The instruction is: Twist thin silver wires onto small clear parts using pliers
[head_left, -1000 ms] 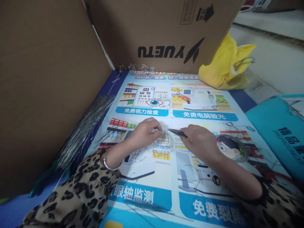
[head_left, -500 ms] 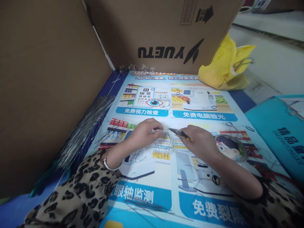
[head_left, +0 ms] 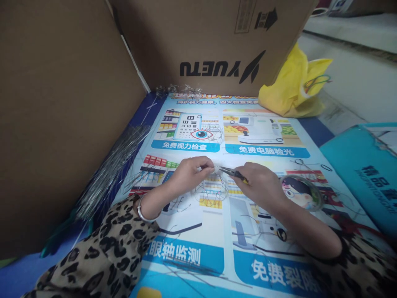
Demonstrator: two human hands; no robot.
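My right hand (head_left: 259, 182) is wrapped round a pair of pliers (head_left: 232, 171), whose dark jaws point left. Across from the jaw tips, my left hand (head_left: 194, 171) pinches thin wire between thumb and fingertips. A round wire shape (head_left: 214, 191), made of thin bent wire, hangs or lies just below the fingertips and the jaws; I cannot tell whether it touches the poster. Whether the jaws grip the wire is too small to make out.
A printed poster (head_left: 214, 231) covers the work surface, with loose wire pieces (head_left: 189, 267) on it. Long straight wires (head_left: 114, 165) lie left. Cardboard (head_left: 217, 37) stands behind and at left. A yellow bag (head_left: 288, 91), a turquoise box (head_left: 362, 161) and a round clear dish (head_left: 318, 194) are at right.
My left hand has shifted very slightly, its fingers a little lower and more bent. The pliers have moved a touch left. The rest looks the same.
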